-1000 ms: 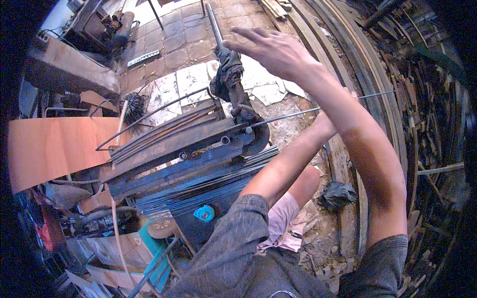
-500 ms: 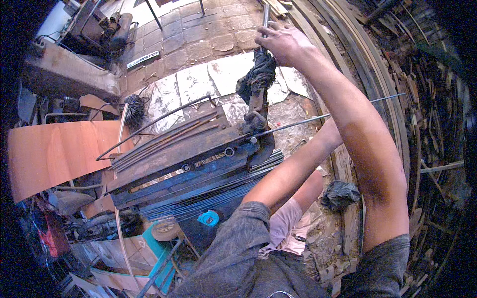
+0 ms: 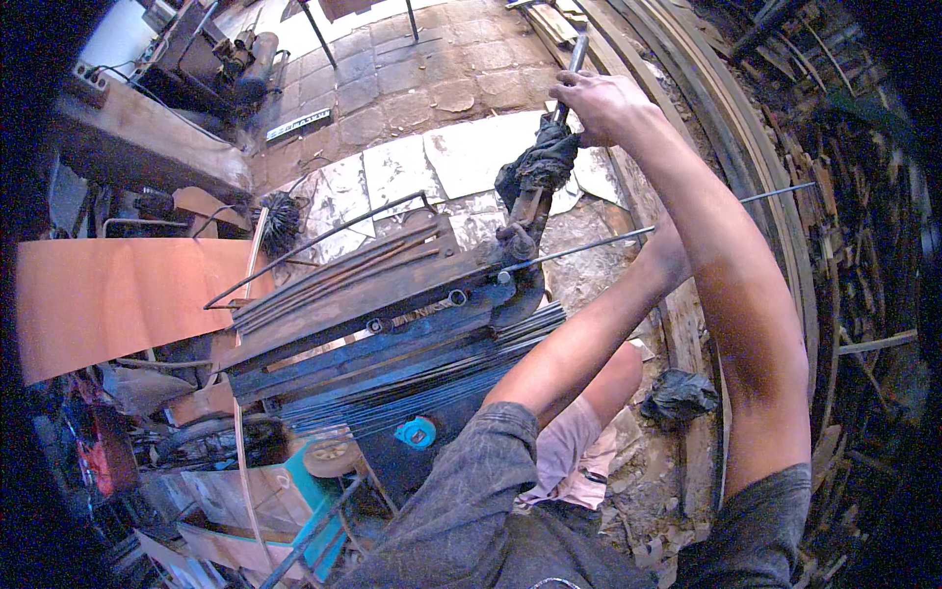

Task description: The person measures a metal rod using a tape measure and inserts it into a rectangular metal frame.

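Observation:
My right hand is closed round the metal pipe handle of a long lever. Dark cloth or plastic is wrapped about the lever just below this hand. At its lower end the lever joins a dark steel bench cutter. A thin metal rod runs from the cutter's jaw rightward, passing behind my forearms and out the other side. My left hand is hidden behind my right forearm; only its wrist shows, beside the rod, so its fingers cannot be seen.
Several thin rods lie along the cutter's near side, by a blue tape measure. A bent bar rests on its top. Long timber boards line the right. A curved brown sheet stands left; crumpled black plastic lies near my knee.
My right hand has swung the lever to the right and slightly nearer, so it leans more. The view has shifted a little. The rod still runs from the cutter past my left wrist.

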Action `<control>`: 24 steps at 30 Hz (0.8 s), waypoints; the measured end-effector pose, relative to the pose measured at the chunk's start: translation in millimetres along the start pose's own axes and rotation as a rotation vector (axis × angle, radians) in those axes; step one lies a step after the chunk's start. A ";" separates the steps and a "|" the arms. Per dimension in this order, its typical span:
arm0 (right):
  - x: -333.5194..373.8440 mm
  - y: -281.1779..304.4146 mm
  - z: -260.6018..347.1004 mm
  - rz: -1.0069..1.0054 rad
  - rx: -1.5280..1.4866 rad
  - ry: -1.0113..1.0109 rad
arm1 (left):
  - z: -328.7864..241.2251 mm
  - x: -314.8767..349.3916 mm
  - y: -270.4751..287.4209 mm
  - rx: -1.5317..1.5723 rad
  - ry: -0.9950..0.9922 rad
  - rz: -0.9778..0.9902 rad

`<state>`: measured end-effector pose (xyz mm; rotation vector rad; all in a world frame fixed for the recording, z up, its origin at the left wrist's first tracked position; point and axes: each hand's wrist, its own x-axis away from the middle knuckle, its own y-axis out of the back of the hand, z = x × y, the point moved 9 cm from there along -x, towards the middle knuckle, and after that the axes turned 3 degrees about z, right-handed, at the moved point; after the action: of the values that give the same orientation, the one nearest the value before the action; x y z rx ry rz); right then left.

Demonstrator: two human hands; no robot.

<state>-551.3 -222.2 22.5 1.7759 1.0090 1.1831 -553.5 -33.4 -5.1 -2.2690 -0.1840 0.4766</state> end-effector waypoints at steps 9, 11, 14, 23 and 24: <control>21.1 -3.3 -10.3 0.059 -0.105 -0.014 | -39.1 11.7 -12.9 -0.582 -0.073 -0.094; 21.1 -4.2 -13.0 0.001 -0.089 -0.050 | -44.1 16.0 -16.7 -0.653 -0.158 -0.097; 21.6 -9.4 -15.9 -0.118 -0.052 -0.062 | -47.9 20.9 -25.6 -0.752 -0.285 -0.091; 18.7 -7.8 0.6 -0.065 0.021 -0.128 | -21.2 24.4 -29.8 -1.276 -0.291 -0.016; 17.6 -9.4 4.2 -0.059 0.044 -0.133 | -11.9 25.5 -27.0 -1.125 -0.248 0.016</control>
<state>-544.6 -203.3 19.0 1.8206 1.0094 1.0000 -524.8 -16.1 15.0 -3.2838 -0.7013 0.7936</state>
